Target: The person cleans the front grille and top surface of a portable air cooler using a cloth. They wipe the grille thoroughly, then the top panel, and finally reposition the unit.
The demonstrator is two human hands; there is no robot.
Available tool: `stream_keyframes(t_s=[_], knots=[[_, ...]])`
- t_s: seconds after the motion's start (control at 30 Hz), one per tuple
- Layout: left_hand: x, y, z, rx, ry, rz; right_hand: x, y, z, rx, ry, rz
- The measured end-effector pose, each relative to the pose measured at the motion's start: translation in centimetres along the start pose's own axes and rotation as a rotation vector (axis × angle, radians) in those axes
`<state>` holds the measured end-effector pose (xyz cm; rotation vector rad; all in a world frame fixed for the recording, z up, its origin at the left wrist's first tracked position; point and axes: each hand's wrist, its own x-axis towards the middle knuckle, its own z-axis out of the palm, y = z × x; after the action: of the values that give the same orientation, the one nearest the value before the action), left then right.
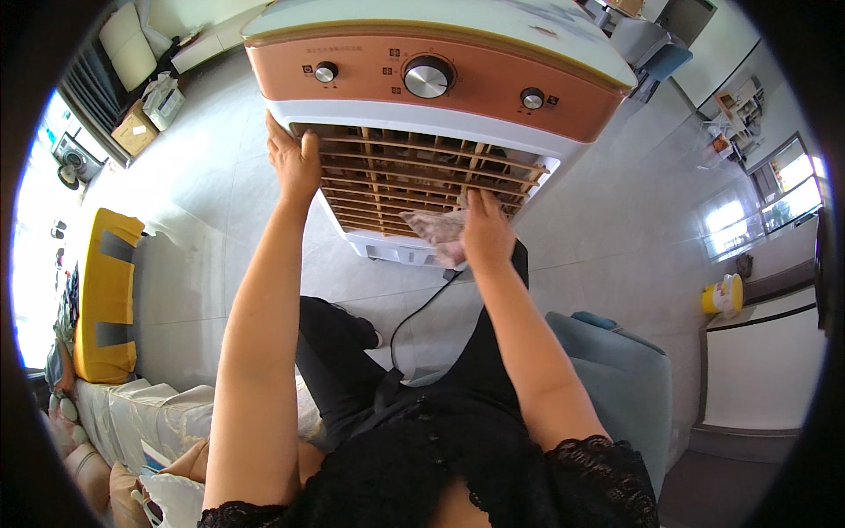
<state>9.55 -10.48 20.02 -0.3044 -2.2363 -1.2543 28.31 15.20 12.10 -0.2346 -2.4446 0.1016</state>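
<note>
While the person sits facing the air cooler point(414, 119), legs in black trousers point(339, 352) apart, a grey-blue chair point(620, 383) shows close by, in front of the cooler and to its right. Black cord point(412, 315): between the legs, before the cooler. Right hand point(489, 233): fingers bent over a crumpled pinkish cloth point(437, 231) at the lower right of the cooler's brown grille point(374, 180); exact pinch hidden. Left hand point(293, 160): thumb spread from fingers, set at the cooler's left edge. Copper-coloured panel point(484, 97) above grille, three knobs. Farther off: yellow bucket point(723, 296) right of cooler, cardboard box point(135, 129) left.
</note>
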Motion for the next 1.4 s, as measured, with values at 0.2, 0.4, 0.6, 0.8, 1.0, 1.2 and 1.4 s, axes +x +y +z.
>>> stream_keyframes(t_s=[0.2, 0.4, 0.6, 0.8, 1.0, 1.2, 1.4], knots=[[-0.3, 0.0, -0.2, -0.015, 0.002, 0.017, -0.5, 2.6, -3.0, 0.02, -0.009, 0.111], [-0.2, 0.8, -0.6, -0.008, -0.026, -0.029, -0.5, -2.7, -2.8, 0.238, 0.198, -0.099], [-0.2, 0.5, -0.6, -0.027, -0.027, -0.024, 2.4, -7.1, -3.2, 0.229, 0.09, -0.136], [-0.4, 0.7, -0.7, -0.043, -0.047, -0.045, 1.3, -4.2, -2.1, -0.031, 0.08, -0.249], [-0.2, 0.7, -0.3, -0.04, -0.024, -0.027, 3.2, -11.1, 1.9, 0.078, -0.03, -0.17], [-0.2, 0.4, -0.8, -0.036, -0.051, -0.01, 4.8, -13.3, 0.1, 0.183, -0.284, -0.146], [-0.5, 0.2, -0.4, -0.059, -0.018, 0.008, 2.4, -5.6, -1.1, 0.055, -0.085, -0.071]])
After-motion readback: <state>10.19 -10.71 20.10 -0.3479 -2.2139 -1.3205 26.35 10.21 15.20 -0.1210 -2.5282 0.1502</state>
